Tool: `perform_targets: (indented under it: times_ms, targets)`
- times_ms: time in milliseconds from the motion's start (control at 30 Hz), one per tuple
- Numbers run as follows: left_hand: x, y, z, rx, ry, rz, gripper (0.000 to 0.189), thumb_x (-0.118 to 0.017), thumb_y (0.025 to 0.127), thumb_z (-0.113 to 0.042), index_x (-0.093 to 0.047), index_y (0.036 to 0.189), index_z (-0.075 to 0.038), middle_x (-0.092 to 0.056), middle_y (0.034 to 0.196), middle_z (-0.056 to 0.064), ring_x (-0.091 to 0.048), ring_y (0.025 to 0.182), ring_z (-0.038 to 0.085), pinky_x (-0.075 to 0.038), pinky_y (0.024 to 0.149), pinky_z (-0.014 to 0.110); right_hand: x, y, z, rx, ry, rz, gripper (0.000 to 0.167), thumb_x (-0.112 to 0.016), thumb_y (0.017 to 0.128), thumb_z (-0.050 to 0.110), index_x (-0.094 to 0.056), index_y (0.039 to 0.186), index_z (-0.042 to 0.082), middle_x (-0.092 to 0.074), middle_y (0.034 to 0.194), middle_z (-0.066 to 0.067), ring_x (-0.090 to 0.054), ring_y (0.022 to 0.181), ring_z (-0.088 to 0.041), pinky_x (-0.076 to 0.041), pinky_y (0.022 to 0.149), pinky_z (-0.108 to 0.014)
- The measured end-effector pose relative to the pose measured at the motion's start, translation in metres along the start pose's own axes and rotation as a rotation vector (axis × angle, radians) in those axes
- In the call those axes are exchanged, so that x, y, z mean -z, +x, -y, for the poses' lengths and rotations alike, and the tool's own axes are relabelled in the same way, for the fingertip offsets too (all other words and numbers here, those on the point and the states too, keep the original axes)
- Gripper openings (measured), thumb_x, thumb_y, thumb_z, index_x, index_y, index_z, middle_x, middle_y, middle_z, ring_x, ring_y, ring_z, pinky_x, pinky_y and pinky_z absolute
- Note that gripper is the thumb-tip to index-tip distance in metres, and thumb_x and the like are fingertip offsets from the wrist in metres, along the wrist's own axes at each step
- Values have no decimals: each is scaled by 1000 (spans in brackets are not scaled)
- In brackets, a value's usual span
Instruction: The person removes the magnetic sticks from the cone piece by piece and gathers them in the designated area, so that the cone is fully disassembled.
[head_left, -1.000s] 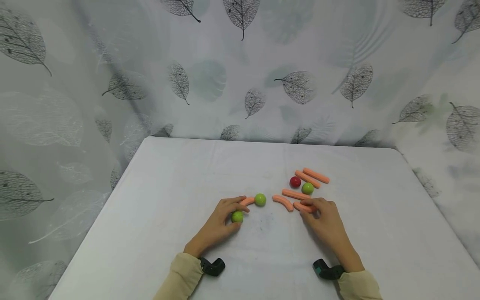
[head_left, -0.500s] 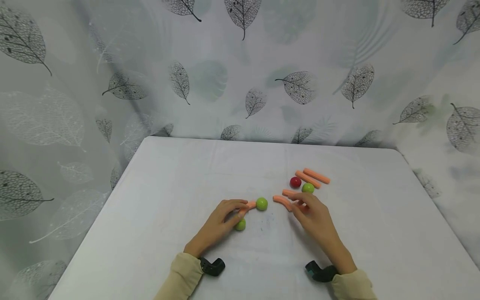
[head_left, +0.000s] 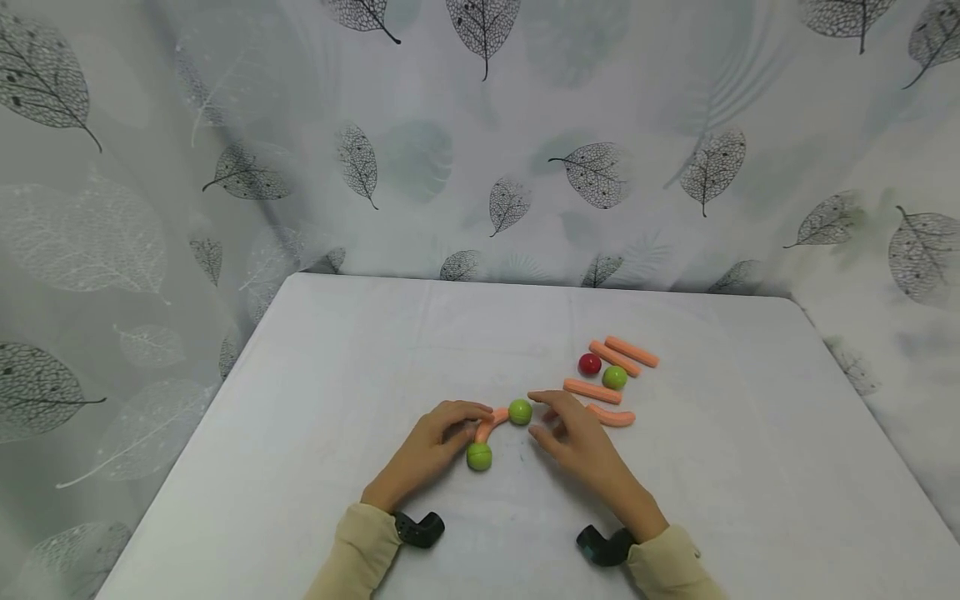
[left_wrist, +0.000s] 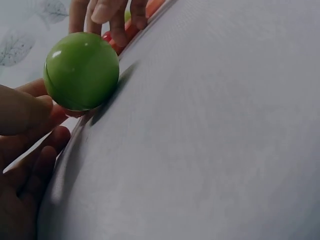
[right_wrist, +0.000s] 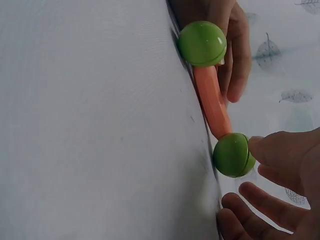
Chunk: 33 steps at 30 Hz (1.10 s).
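A curved orange stick (head_left: 491, 423) lies between two green balls and meets both: the near ball (right_wrist: 202, 44) at its left end and the far ball (head_left: 520, 412) at its right end. My left hand (head_left: 431, 450) rests beside the stick, thumb and index fingertip along its outer side, fingers loosely bent. Just right of the far ball, my right hand (head_left: 581, 437) reaches with thumb and fingers spread, nothing visible between them. In the right wrist view its thumb overlaps that ball's edge; contact is hard to tell.
Right of my right hand lie another curved orange stick (head_left: 611, 416) and a straight orange stick (head_left: 592, 390). Behind are a red ball (head_left: 589, 364), a third green ball (head_left: 614, 377) and two more straight sticks (head_left: 632, 351). The white table (head_left: 360, 350) meets a leaf-patterned curtain (head_left: 465, 167).
My right hand has let go of a curved stick and moved left toward the far ball, covering another curved stick. My left hand has let go of the near ball, which sits slightly nearer me.
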<state>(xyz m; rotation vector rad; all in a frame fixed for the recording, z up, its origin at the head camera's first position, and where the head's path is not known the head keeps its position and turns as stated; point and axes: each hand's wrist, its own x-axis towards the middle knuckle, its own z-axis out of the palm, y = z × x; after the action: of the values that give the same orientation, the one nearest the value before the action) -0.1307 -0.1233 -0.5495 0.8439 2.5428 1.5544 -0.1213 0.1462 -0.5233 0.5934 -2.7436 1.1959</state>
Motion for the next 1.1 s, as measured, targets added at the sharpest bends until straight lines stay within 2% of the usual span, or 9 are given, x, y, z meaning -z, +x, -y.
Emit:
perform_targets:
  times_ms: [333,467,633,867,1100]
  targets:
    - [4,0,1,-47,110,48,35,-73,96,-10,-71,129,-21,-67,137,-5,-58,135,17,-45,117,39,-9,14,-2,-30,26,60,42,-79,92,10,-66,131,15,-66,102,1,-56,83,-13,-48,72,-23]
    - [4,1,1,-67,143,75,31,-75,95,-14,-74,125,-20,-67,138,-3,-55,139,22,-43,119,45,-11,16,-5,2,50,96,45,-78,92,10,-67,135,19,-67,108,4,-57,88,-13,-47,75,-24]
    - [4,1,5,-77,173,112,28,-78,92,-19,-77,119,-24,-64,145,1,-47,148,30,-39,120,56,-14,17,-9,29,77,117,42,-77,93,9,-69,132,22,-70,117,7,-57,95,-14,-46,81,-27]
    - [1,6,8,-162,211,97,35,-86,80,-28,-80,115,-24,-70,140,1,-51,145,37,-42,116,58,-19,16,-11,73,38,93,35,-78,92,8,-69,125,16,-72,121,3,-64,110,-13,-53,100,-39]
    - [-1,5,8,-132,186,90,37,-87,77,-30,-80,113,-28,-72,137,-3,-50,145,36,-41,116,60,-24,15,-9,93,3,53,32,-82,89,8,-67,117,14,-71,114,2,-61,102,-11,-52,92,-35]
